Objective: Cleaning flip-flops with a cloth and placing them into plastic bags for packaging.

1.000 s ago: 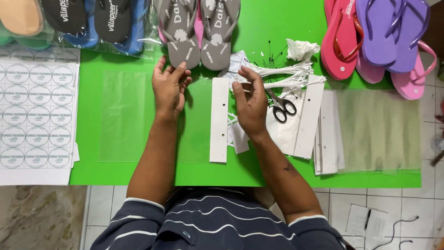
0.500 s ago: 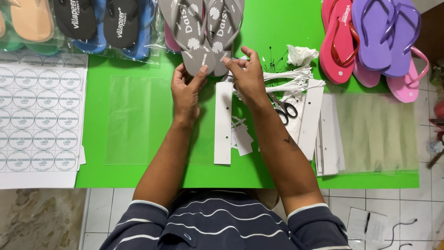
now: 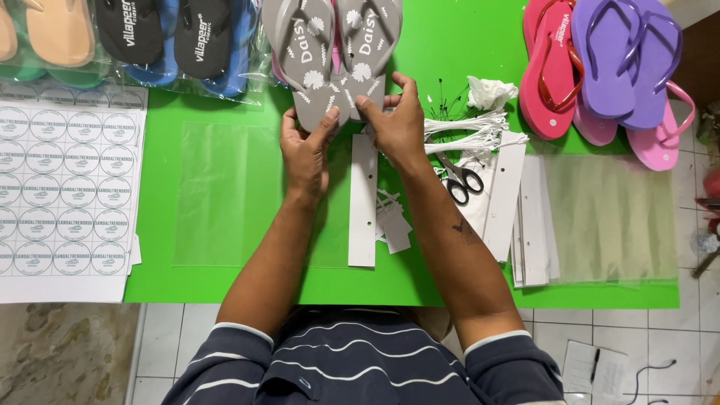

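Green counter [image 3: 450,45]: left hand [image 3: 304,150] and right hand [image 3: 397,124] each clench a grey flip-flop [image 3: 330,52] heel; keep both soles aligned.

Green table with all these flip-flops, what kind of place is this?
Probably a small sandal packing bench. Both hands, left hand and right hand, grip a grey flip-flop pair, beside a round sticker sheet, clear plastic bags and white card strips.
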